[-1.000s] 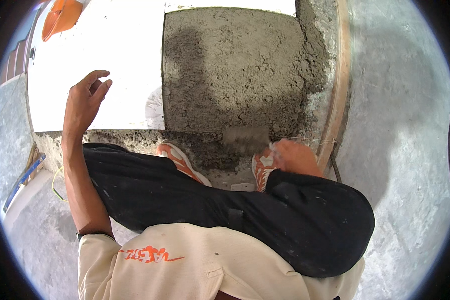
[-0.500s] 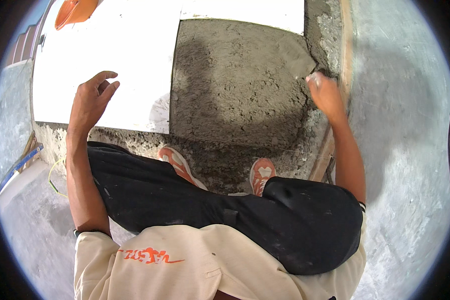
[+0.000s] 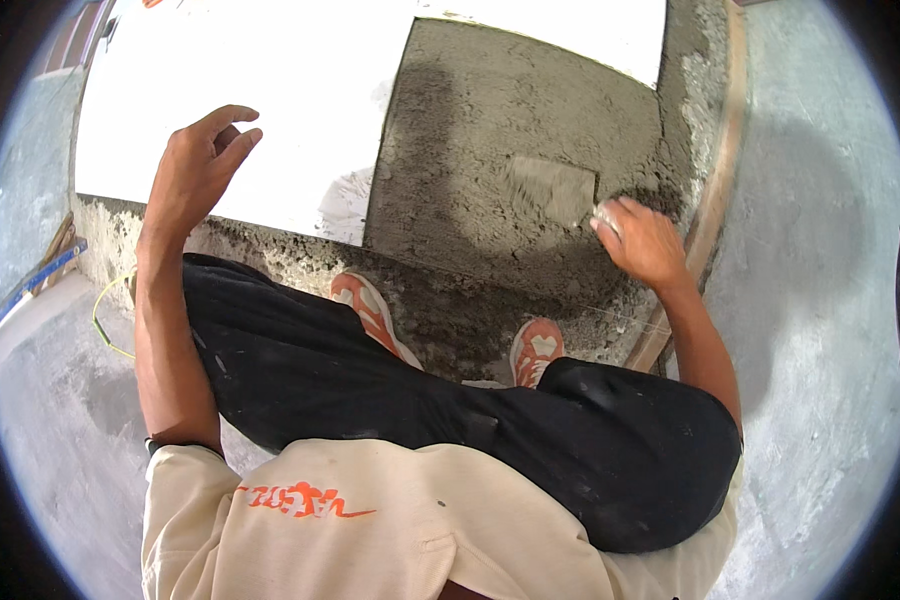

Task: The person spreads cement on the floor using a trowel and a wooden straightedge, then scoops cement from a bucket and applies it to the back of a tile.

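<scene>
My right hand is closed round the handle of a trowel, and the fingers hide most of that handle. Its flat, grey-smeared blade points left and lies on a bed of grey mortar. Above a large white tile my left hand hovers with thumb and fingers apart, holding nothing. That tile borders the mortar on the left, and its near right corner bears a grey smear. A second white tile borders the mortar at the far side.
A wooden strip runs along the right of the mortar, with grey floor beyond. A thin string crosses low near my feet. A blue-edged tool and a yellow-green cord lie at the left. An orange container barely shows at the top.
My right hand has drawn the trowel from the mortar's far right edge nearer and leftward. The view has shifted, leaving little of the orange container visible. My left hand remains open over the tile.
</scene>
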### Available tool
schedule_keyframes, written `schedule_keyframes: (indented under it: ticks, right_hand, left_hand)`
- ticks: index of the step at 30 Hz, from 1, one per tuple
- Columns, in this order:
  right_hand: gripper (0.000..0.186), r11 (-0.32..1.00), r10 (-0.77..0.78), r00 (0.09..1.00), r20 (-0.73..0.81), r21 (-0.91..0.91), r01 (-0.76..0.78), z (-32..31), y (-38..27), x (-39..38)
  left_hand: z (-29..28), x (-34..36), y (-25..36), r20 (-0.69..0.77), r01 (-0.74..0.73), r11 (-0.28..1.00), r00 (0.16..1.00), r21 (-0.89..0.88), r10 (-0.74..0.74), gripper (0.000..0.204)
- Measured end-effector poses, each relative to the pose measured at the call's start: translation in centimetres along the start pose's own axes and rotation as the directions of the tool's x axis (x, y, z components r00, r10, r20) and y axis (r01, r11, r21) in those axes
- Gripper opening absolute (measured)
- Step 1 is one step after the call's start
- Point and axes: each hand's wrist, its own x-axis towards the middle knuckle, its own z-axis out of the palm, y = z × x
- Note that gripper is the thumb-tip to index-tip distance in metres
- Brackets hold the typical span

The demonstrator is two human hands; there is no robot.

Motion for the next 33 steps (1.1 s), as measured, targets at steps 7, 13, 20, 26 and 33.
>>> schedule_keyframes:
  ticks: [7, 13, 20, 26, 33]
  right_hand:
    - [0.049, 0.948, 0.189, 0.98, -0.067, 0.273, -0.164, 0.3, 3.0, 7.0]
    - [0.043, 0.967, -0.028, 0.945, 0.326, 0.249, -0.057, -0.1, -2.6, 2.5]
    - [0.028, 0.994, 0.071, 0.997, 0.01, -0.081, -0.07, 6.4, -4.9, -8.0]
    - [0.036, 0.724, 0.621, 0.78, -0.076, 0.437, -0.534, 3.0, 4.7, -10.8]
    - [0.034, 0.831, 0.379, 0.92, 0.101, 0.4, -0.386, 8.5, -1.8, -14.7]
  left_hand:
    - [-1.3, 0.7, -2.2, -0.209, 0.166, 0.977, 0.959, -0.131, -0.191, 0.039]
    - [-2.4, 0.2, -4.9, -0.273, 0.268, 0.948, 0.912, -0.169, -0.307, 0.041]
    - [-1.9, 0.3, -3.0, -0.217, 0.238, 0.963, 0.941, -0.127, -0.262, 0.041]
    - [-1.6, 0.7, -3.9, -0.182, 0.183, 0.979, 0.963, -0.09, -0.197, 0.042]
    - [-1.4, 1.0, -2.7, -0.178, 0.161, 0.981, 0.968, -0.108, -0.178, 0.043]
